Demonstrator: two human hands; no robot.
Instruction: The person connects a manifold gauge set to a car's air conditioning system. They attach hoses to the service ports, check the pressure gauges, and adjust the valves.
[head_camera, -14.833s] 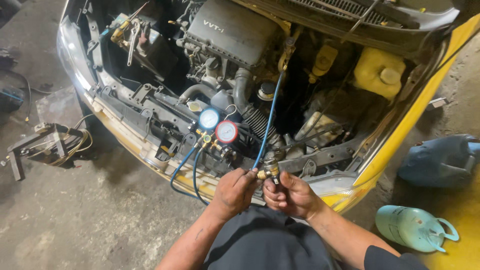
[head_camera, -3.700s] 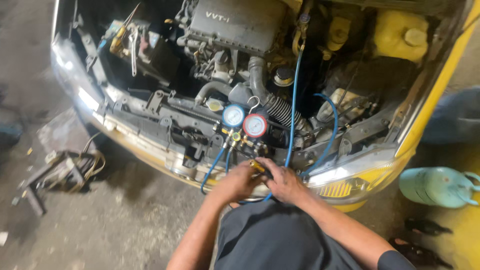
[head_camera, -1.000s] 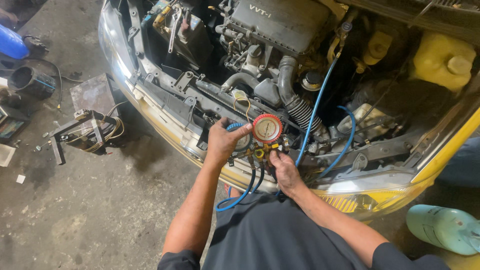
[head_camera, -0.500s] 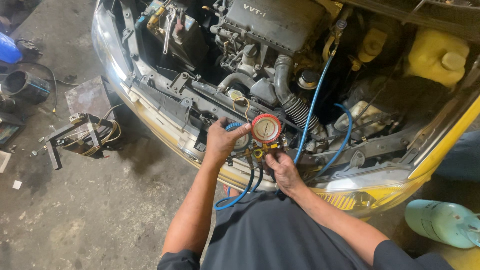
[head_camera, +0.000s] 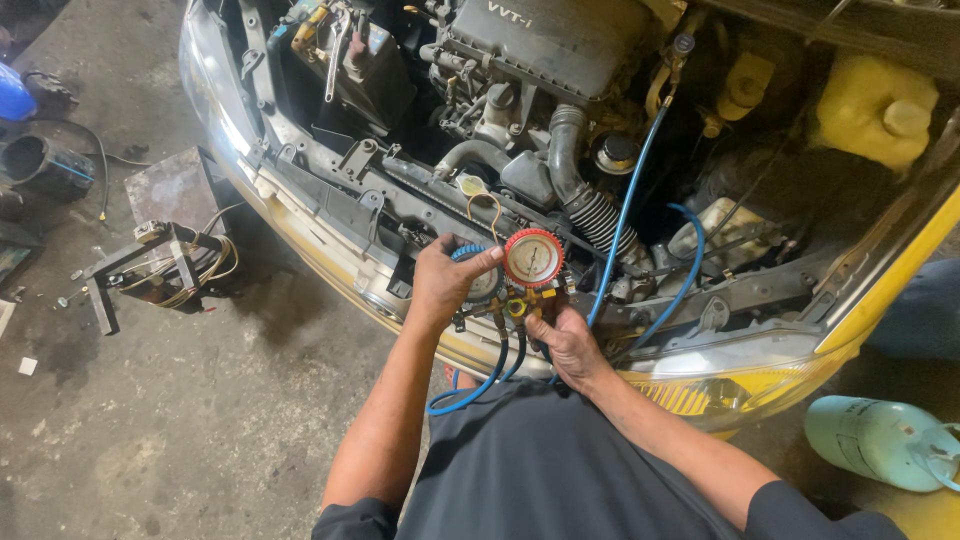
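Oily garage floor (head_camera: 200, 420), yellow car's open engine bay (head_camera: 560, 120). Left hand (head_camera: 445, 285) wraps over the blue gauge (head_camera: 478, 278), mostly hiding it; right hand (head_camera: 565, 340) grips the manifold (head_camera: 520, 303) beneath the red gauge (head_camera: 533, 258). Pale green cylinder (head_camera: 880, 440) cut off at right.

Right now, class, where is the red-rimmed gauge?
In the head view, the red-rimmed gauge sits at centre frame over the car's front edge, between the left hand covering the blue gauge and the right hand just below.

We stand in a car repair workshop: beyond our hands lies an open engine bay (head_camera: 560, 90) of a yellow car; left of them a stained concrete floor (head_camera: 200, 430) with scattered metal parts (head_camera: 150, 265); right, a green gas cylinder (head_camera: 880, 440).
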